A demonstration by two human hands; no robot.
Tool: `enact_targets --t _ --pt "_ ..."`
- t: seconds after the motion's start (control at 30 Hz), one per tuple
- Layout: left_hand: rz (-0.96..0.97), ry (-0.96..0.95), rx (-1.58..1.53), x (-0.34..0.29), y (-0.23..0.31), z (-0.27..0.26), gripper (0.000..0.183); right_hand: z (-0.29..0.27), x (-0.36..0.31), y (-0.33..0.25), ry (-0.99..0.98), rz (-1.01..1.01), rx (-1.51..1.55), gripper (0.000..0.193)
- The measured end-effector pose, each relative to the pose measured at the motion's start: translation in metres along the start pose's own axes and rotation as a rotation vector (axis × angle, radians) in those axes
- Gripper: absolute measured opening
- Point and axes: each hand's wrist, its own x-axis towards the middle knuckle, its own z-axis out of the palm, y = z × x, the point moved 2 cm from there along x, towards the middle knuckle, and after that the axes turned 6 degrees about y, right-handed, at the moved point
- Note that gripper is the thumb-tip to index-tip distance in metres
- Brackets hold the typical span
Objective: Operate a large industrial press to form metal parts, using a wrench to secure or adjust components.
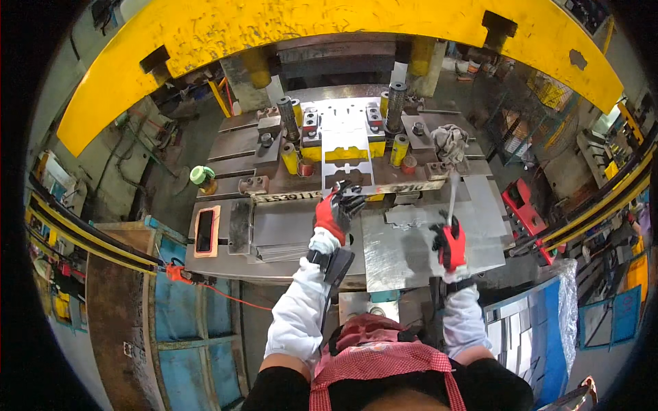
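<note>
Sheet-metal strip (346,140) sits over the lower die (377,147), near end reaching out toward me. Thin, so I'd call it light but floppy along its length; stiffer across. Cutouts leave narrow webs, which should bend easily if twisted. Bare metal, could be slick if there's oil; edges probably sharp. Best hold: solid margins at the near end, kept flat, not the webs.

Left hand (338,211), gloved, is right at that near end, dark fingers partly spread and bent over the edge. Can't tell from this angle if I'm pinching it or just touching. Rest of the strip runs straight away from those fingertips, between the guide posts (396,106).

Right hand (449,245) is off to the right, clear of the strip, fingers closed round the lower end of a slim grey rod tool (453,197), shaft pointing up and away from me. Under that hand: wide grey plate (394,264), with a small notched piece (408,216) on its far part.

Further out: sheet stack (281,229) left of my left hand, crumpled rag (450,142) far right, phone (205,231) far left, yellow press beam (315,17) across the top.
</note>
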Motion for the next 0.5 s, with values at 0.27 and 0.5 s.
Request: enact_targets --t 0.27,0.5 --pt "0.006 0.070 0.048 -0.026 -0.013 -0.020 0.044 0.158 0.106 -0.050 -0.674 -0.316 -0.337 0.021" --pt "0.646 -0.135 1.475 -0.099 0.024 -0.093 0.034 0.131 0.066 -0.053 -0.836 -0.090 -0.235 0.020"
